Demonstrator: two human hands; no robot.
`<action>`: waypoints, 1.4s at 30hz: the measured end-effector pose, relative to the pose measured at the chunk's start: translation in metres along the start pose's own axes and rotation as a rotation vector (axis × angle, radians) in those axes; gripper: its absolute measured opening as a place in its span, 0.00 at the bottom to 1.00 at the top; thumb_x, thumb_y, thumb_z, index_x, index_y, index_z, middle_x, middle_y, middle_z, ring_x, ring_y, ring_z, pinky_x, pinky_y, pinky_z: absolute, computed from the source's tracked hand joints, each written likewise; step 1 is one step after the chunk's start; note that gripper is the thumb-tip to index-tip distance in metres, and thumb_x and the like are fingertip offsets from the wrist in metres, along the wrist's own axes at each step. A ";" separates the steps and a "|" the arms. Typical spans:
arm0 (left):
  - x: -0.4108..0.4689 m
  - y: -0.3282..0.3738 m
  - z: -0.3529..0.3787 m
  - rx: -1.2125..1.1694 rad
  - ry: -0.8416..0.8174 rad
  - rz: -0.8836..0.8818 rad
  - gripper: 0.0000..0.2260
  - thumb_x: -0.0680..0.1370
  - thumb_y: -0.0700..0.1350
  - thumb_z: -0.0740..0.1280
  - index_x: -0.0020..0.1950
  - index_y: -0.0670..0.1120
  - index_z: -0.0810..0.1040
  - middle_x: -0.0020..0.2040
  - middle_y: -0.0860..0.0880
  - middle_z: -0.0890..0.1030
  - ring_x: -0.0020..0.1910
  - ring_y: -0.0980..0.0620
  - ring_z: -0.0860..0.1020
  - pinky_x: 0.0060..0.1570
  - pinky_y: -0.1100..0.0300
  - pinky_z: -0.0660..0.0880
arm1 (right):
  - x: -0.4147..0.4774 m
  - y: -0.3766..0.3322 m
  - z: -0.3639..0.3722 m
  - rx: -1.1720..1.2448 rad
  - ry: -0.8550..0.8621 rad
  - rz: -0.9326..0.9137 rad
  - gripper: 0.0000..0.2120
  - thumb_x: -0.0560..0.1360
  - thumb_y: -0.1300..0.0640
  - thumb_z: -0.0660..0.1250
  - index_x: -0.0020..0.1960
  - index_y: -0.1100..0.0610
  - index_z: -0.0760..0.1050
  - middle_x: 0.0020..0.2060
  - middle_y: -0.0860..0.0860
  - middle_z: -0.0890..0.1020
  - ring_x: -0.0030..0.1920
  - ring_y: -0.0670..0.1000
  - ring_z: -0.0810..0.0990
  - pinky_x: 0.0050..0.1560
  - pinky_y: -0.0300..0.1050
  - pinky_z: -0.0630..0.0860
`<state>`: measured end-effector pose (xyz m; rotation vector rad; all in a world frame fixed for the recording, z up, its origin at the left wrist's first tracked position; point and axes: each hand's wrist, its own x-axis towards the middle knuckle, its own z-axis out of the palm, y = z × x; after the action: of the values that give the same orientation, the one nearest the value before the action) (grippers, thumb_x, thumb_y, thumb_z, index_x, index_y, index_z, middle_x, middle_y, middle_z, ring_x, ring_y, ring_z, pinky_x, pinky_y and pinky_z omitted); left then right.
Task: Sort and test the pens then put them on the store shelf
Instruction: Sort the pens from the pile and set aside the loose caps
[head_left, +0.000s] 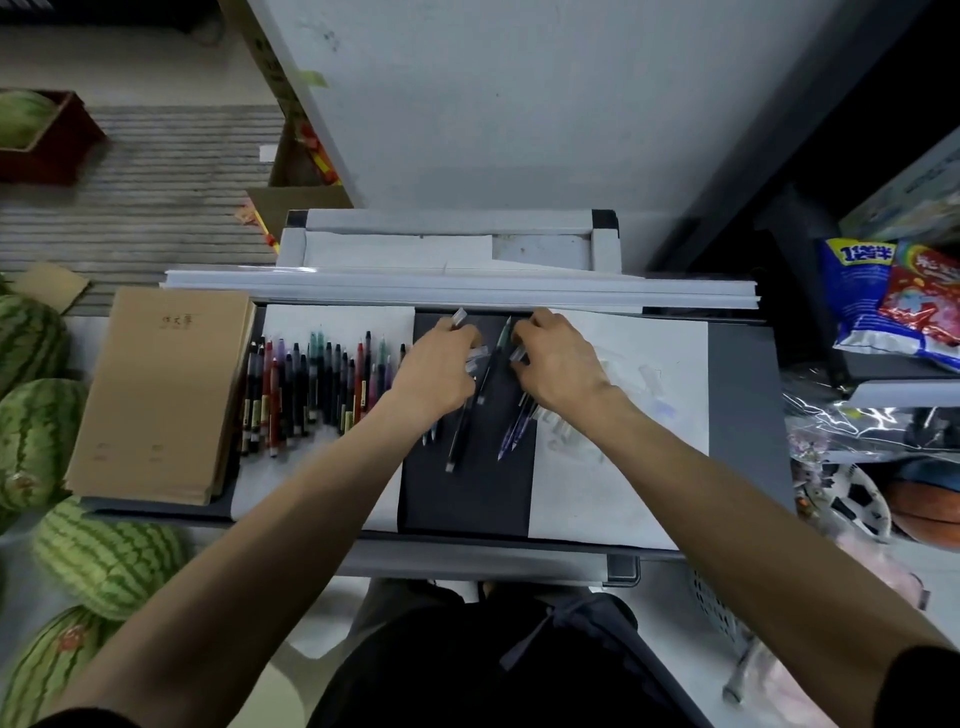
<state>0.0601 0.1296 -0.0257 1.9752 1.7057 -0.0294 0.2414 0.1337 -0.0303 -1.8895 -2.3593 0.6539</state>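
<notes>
Sorting slim plastic gel pens (469, 415) lying loose on the dark strip of a grey surface (743, 415), between two white paper sheets (649, 364), with a tidy row of capped red, black and purple pens (311, 389) lined up just to the left. Pinching a small clear plastic pen cap (460, 317) in the curled fingers of the left hand (434, 366). Curling the right hand (558, 364) down onto another clear cap (519, 356), though gripping or merely touching, cannot tell. Judging the pens to be light, stiff, smooth and prone to rolling, and the caps tiny and slippery. Favouring a mid-barrel pinch for the pens and fingertip pinches at the sides for the caps, keeping bare tips off the paper until testing.
</notes>
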 end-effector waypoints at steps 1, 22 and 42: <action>-0.001 0.000 0.000 -0.008 0.005 -0.005 0.18 0.73 0.36 0.70 0.62 0.45 0.78 0.59 0.43 0.75 0.54 0.38 0.78 0.54 0.47 0.78 | 0.000 0.001 0.000 -0.001 0.000 -0.005 0.14 0.76 0.57 0.70 0.60 0.60 0.77 0.61 0.57 0.76 0.62 0.60 0.75 0.53 0.54 0.78; -0.025 -0.016 0.006 -0.072 0.067 -0.145 0.06 0.74 0.40 0.70 0.49 0.40 0.79 0.47 0.39 0.81 0.47 0.36 0.81 0.46 0.45 0.82 | 0.074 -0.058 -0.010 -0.099 -0.145 -0.348 0.13 0.78 0.56 0.67 0.62 0.56 0.78 0.59 0.56 0.73 0.57 0.58 0.74 0.52 0.56 0.79; -0.043 -0.001 0.003 -0.042 0.002 -0.212 0.14 0.79 0.41 0.66 0.35 0.43 0.67 0.39 0.42 0.74 0.41 0.37 0.76 0.39 0.49 0.73 | 0.036 -0.022 -0.034 -0.074 0.082 -0.090 0.09 0.82 0.57 0.61 0.54 0.57 0.79 0.52 0.54 0.79 0.51 0.61 0.80 0.44 0.51 0.75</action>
<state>0.0515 0.0894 -0.0140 1.7574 1.8947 -0.0662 0.2221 0.1743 0.0000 -1.7886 -2.4312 0.4788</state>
